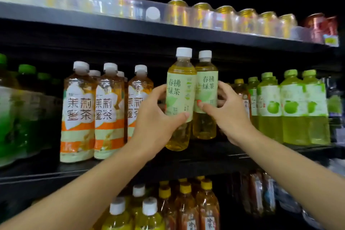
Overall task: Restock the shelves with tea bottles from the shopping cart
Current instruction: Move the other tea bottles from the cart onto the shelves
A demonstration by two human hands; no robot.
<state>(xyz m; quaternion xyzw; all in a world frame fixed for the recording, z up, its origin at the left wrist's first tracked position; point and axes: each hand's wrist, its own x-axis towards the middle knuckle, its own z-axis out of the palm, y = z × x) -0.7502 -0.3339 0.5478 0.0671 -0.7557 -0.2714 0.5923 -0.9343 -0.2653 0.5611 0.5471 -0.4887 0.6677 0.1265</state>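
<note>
My left hand is wrapped round the nearer green tea bottle, thumb across the front of its pale green label and fingers curled behind it, where I cannot see them. My right hand pinches the second green tea bottle, thumb on the label's lower edge and fingers round its right side. The two bottles are upright and touching side by side, both white-capped and full of yellow tea; the left one is in front of the middle shelf with its base below the shelf's edge, while the right one's base is at the shelf, though I cannot tell whether it rests there. My hands hide whatever stands directly behind these two. To the left are three front jasmine honey tea bottles with orange and cream labels, with more white caps behind them that I cannot count surely. Farther left, green-capped bottles are smeared by blur and cut off at the edge. To the right stand green apple drink bottles, about four in front, with darker amber bottles partly hidden behind my right fingers. On the top shelf a row of gold-lidded cans sits behind a clear strip, too blurred to count. Below, white-capped and yellow-capped bottles are partly cut off at the bottom edge.
</note>
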